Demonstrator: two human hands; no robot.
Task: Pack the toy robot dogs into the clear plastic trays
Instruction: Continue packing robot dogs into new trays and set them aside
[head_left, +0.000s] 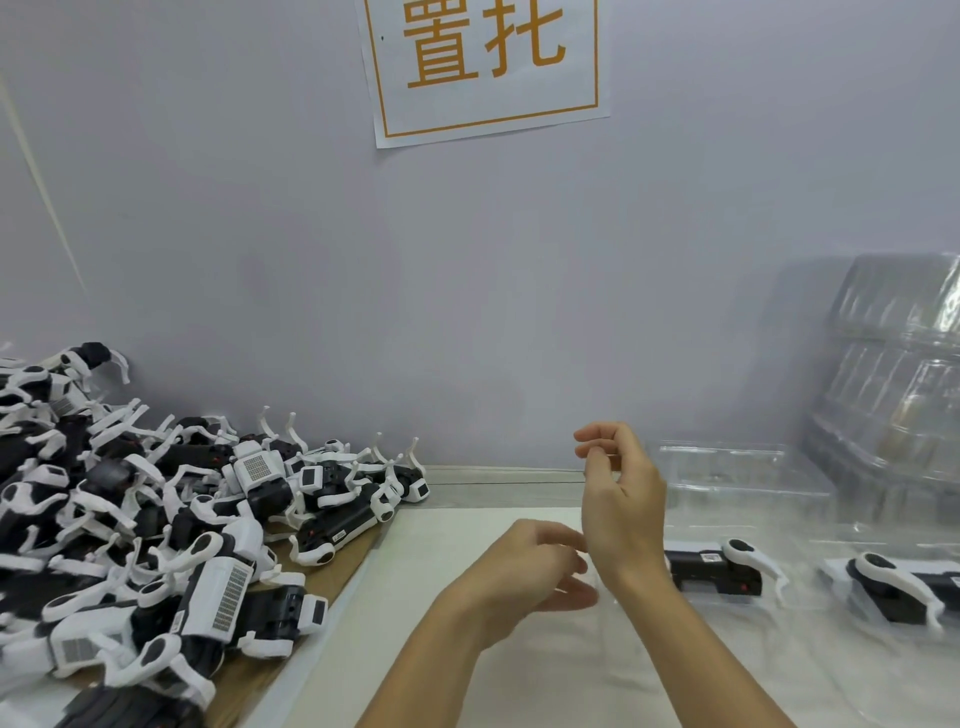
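Observation:
A big heap of black-and-white toy robot dogs (156, 530) covers the left side of the table. Two more dogs, one nearer the middle (719, 569) and one at the right edge (893, 590), lie on their sides in a clear plastic tray (795, 551) at the right. My right hand (621, 499) is raised over the white mat, its fingers loosely curled with nothing visible in them. My left hand (530, 577) hovers just below and left of it, blurred, fingers relaxed and holding nothing.
Another clear tray (727, 467) stands by the wall behind the filled one. A tall stack of clear trays (898, 364) fills the far right corner. A white mat (467, 597) lies under my hands. On the wall hangs a paper sign (483, 67).

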